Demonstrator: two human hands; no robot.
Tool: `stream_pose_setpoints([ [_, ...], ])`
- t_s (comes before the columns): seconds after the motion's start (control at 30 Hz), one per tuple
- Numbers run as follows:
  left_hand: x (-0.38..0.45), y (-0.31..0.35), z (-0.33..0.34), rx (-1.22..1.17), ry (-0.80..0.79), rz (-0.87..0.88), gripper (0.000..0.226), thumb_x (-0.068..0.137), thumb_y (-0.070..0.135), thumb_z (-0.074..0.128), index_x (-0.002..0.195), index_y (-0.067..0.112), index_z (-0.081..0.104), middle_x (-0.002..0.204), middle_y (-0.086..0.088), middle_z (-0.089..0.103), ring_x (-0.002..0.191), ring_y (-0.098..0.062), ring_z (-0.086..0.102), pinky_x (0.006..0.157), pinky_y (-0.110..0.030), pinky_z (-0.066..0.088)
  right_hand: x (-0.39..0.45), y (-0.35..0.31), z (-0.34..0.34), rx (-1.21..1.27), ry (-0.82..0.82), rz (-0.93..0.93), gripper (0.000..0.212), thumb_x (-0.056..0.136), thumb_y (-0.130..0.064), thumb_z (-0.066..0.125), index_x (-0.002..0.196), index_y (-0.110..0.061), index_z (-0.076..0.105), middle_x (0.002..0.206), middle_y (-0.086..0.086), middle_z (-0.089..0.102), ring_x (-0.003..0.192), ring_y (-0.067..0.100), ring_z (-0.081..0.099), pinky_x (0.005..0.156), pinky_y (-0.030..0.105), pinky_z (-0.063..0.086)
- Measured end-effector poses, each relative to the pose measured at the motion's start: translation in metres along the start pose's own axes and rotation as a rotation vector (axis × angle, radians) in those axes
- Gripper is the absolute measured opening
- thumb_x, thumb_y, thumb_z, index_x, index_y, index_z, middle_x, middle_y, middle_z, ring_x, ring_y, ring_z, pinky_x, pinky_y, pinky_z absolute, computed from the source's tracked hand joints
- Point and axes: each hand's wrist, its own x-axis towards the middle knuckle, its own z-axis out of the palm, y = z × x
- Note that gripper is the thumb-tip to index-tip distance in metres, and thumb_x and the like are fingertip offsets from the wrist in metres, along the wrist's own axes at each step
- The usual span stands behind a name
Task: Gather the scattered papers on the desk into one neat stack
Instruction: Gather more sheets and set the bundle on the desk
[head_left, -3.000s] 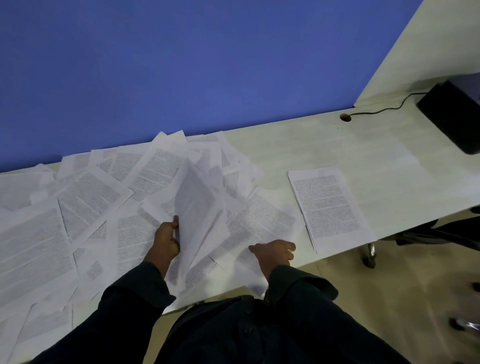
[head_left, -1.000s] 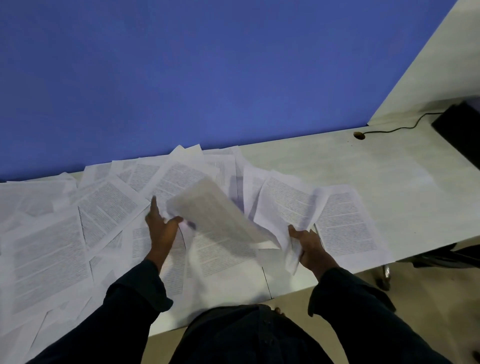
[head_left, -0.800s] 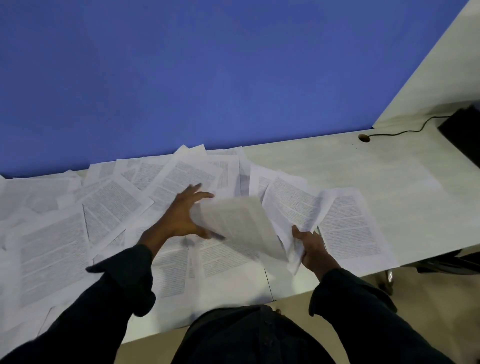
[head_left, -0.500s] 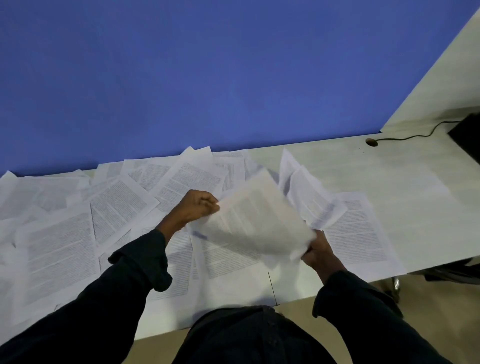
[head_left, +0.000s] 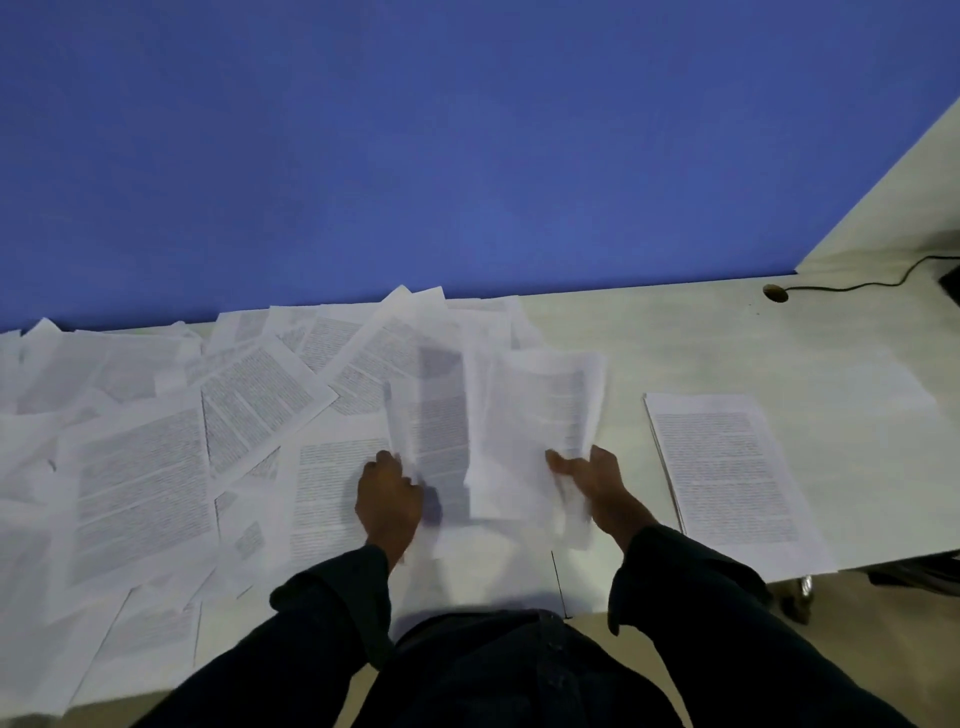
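Several printed white papers (head_left: 145, 467) lie scattered and overlapping across the left half of the pale desk (head_left: 675, 338). A small squared stack (head_left: 727, 467) lies apart on the right. My right hand (head_left: 597, 483) grips a bundle of sheets (head_left: 540, 426) by its lower edge, held raised and blurred above the desk. My left hand (head_left: 389, 499) holds the lower edge of another lifted sheet (head_left: 431, 421) just left of the bundle.
A blue partition (head_left: 415, 156) rises behind the desk. At the far right are a cable hole (head_left: 775, 292), a black cable (head_left: 857, 283) and the edge of a dark device (head_left: 951, 278). The desk's front edge runs near my body; a chair caster (head_left: 802, 587) shows below it.
My right hand has collected sheets off the desk and raised them into a bundle. My left hand passed a sheet toward it, then moved back to lift another. The view shifted left.
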Motion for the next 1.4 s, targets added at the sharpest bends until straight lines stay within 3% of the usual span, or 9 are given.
stream_pose_setpoints([
  [0.17,0.009,0.006,0.003,-0.013,0.066,-0.267,0.037,0.093,0.019,0.061,0.119,-0.005,0.050,0.123,-0.027,0.049,0.114,-0.043,0.049,0.086,-0.046,0.045,-0.010,-0.001,0.021,-0.611,0.110,-0.122,0.053,0.084,-0.033,0.081,0.127,-0.012,0.060,0.120,0.005,0.068,0.114,0.030,0.064,0.084,0.033,0.047],
  [0.4,0.021,0.033,0.014,-0.089,-0.068,-0.439,0.087,0.074,0.049,0.082,0.131,-0.002,0.040,0.132,-0.021,0.047,0.122,-0.037,0.050,0.099,-0.048,0.046,-0.003,-0.017,0.046,-0.823,0.216,-0.230,0.029,0.094,-0.023,0.066,0.122,-0.020,0.066,0.120,0.005,0.069,0.115,0.031,0.062,0.087,0.036,0.052],
  [0.57,0.031,0.035,0.027,-0.066,-0.124,-0.470,0.092,0.060,0.052,0.087,0.126,0.001,0.050,0.128,-0.016,0.047,0.116,-0.032,0.051,0.095,-0.044,0.050,0.003,-0.025,0.066,-0.953,0.051,-0.016,0.091,0.079,-0.053,0.081,0.142,-0.005,0.036,0.141,0.017,0.039,0.136,0.038,0.039,0.106,0.047,0.042],
  [0.73,0.032,0.029,0.032,-0.258,-0.255,-0.423,0.077,0.056,0.058,0.084,0.108,0.005,0.064,0.110,-0.009,0.068,0.098,-0.028,0.067,0.087,-0.041,0.059,0.004,-0.018,0.075,-0.745,0.033,0.164,0.105,0.070,-0.049,0.089,0.140,-0.001,0.029,0.142,0.017,0.036,0.130,0.037,0.048,0.101,0.041,0.046],
  [0.9,0.033,0.034,0.031,-0.022,-0.359,-0.239,0.052,0.076,0.034,0.079,0.119,0.010,0.062,0.121,-0.007,0.059,0.121,-0.031,0.053,0.104,-0.037,0.043,0.007,-0.013,0.062,-0.504,-0.043,0.097,0.085,0.072,-0.047,0.090,0.131,-0.002,0.048,0.128,0.006,0.062,0.119,0.027,0.062,0.096,0.033,0.054],
  [0.97,0.034,0.035,0.024,-0.253,-0.485,-0.107,0.028,0.078,0.009,0.076,0.104,0.007,0.067,0.103,-0.002,0.068,0.111,-0.033,0.064,0.099,-0.041,0.053,0.005,-0.014,0.053,-0.359,-0.062,0.049,0.072,0.069,-0.048,0.091,0.120,-0.008,0.060,0.120,-0.003,0.066,0.114,0.019,0.064,0.098,0.033,0.054],
  [1.03,0.040,0.028,0.011,-0.596,-0.661,-0.151,0.045,0.073,-0.009,0.076,0.115,0.003,0.067,0.114,-0.013,0.072,0.116,-0.037,0.064,0.099,-0.046,0.054,0.008,-0.015,0.041,-0.140,-0.037,0.013,0.072,0.058,-0.051,0.095,0.112,-0.012,0.069,0.115,0.001,0.075,0.104,0.021,0.071,0.097,0.039,0.057],
  [1.2,0.054,0.019,-0.021,-0.788,-0.972,-0.158,0.062,0.077,-0.016,0.073,0.134,0.004,0.060,0.133,-0.016,0.065,0.124,-0.034,0.061,0.109,-0.051,0.045,0.006,-0.030,0.006,0.068,-0.453,0.036,0.046,0.082,-0.016,0.086,0.125,-0.011,0.071,0.122,0.008,0.075,0.113,0.029,0.072,0.100,0.046,0.056],
  [1.4,0.050,0.037,-0.026,-0.843,-0.885,-0.202,0.048,0.084,-0.009,0.070,0.130,0.004,0.064,0.130,-0.015,0.067,0.119,-0.032,0.064,0.105,-0.047,0.050,0.005,-0.040,0.007,0.110,-0.609,0.004,0.051,0.083,0.018,0.064,0.131,0.002,0.064,0.132,0.021,0.067,0.125,0.042,0.062,0.103,0.050,0.053],
])
